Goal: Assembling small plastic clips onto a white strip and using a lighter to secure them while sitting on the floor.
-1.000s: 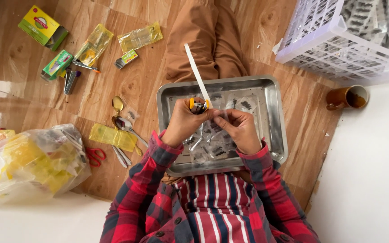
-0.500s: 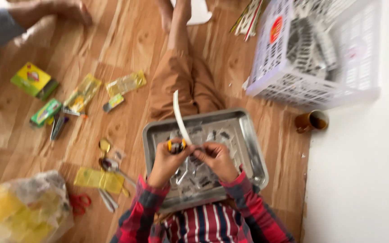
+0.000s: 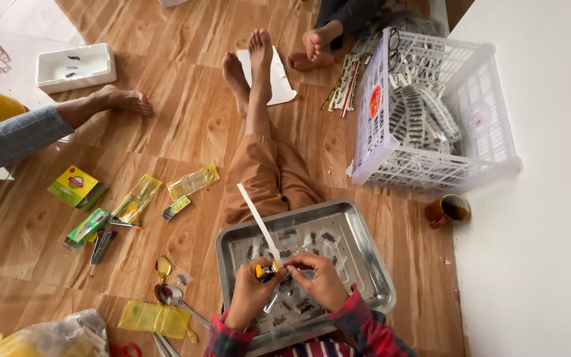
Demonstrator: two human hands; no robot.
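One steel tray lay across the seated person's lap, and both hands met over its near half. The left hand was curled tight around a small yellow lighter, while the right hand pinched narrowly the lower end of one long white strip, which slanted up and away over the tray's far left rim. Inside the tray lay a scatter of small dark pieces and clear packets, too many and too small to count. One white plastic basket stood beyond the tray's far right corner, packed with white carded strips. One brown cup holding dark liquid sat just right of the tray. Two spoons lay left of the tray, and farther left two green packets.
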